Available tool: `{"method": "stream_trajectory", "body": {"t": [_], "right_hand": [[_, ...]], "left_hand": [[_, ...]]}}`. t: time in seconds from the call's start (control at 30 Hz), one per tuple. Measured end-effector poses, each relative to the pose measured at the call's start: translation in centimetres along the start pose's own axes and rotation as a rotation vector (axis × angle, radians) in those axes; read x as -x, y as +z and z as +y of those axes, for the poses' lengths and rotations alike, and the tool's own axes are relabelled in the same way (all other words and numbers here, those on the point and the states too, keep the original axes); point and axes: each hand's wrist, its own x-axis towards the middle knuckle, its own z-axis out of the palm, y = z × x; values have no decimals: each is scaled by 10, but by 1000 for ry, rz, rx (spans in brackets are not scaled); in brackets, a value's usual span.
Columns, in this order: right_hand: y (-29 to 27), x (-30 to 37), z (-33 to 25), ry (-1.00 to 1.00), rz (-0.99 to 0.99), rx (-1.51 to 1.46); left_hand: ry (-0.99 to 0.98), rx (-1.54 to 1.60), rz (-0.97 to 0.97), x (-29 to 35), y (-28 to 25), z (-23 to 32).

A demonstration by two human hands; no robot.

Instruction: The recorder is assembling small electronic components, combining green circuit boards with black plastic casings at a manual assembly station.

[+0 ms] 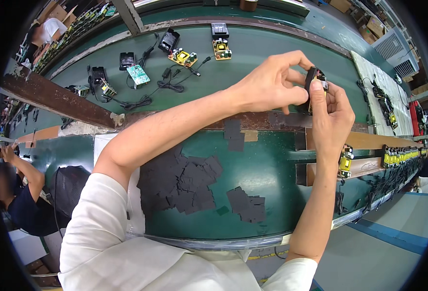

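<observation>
Above the far edge of the bench, both hands hold a small black power adapter case (311, 77) with circuit board parts showing at its right side. My left hand (272, 83) reaches across from the left, its thumb and fingers closed against the case's left side. From the right, my right hand (334, 109) wraps round the other side, with the thumb pressed on the parts. Part of the case is hidden behind the fingers. On the green bench (267, 179) below lie a heap of thin dark grey sheets (175, 182) and a smaller pile (249, 205).
Beyond a brown rail, a green belt (252, 43) carries open black cases, yellow-and-green circuit boards (182, 57) and coiled cables (170, 86). Wooden channels to the right hold a row of boards (403, 156), with black cables (381, 191) below. A co-worker (27, 194) sits at far left.
</observation>
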Motion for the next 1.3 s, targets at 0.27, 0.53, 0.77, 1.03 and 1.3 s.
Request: {"method": "stream_trajectory", "body": {"t": [0.27, 0.53, 0.77, 1.03, 1.3], "right_hand": [[12, 6, 2, -348, -9, 261], [11, 11, -19, 202, -236, -461], [18, 11, -21, 116, -175, -489], [7, 10, -18, 348, -295, -676], [9, 10, -3, 174, -135, -394]], "left_hand": [[16, 33, 277, -7, 4, -20], [-25, 182, 142, -7, -4, -14], [-9, 181, 181, -11, -1, -18], [12, 159, 149, -7, 4, -15], [-6, -23, 245, -10, 9, -17]]}}
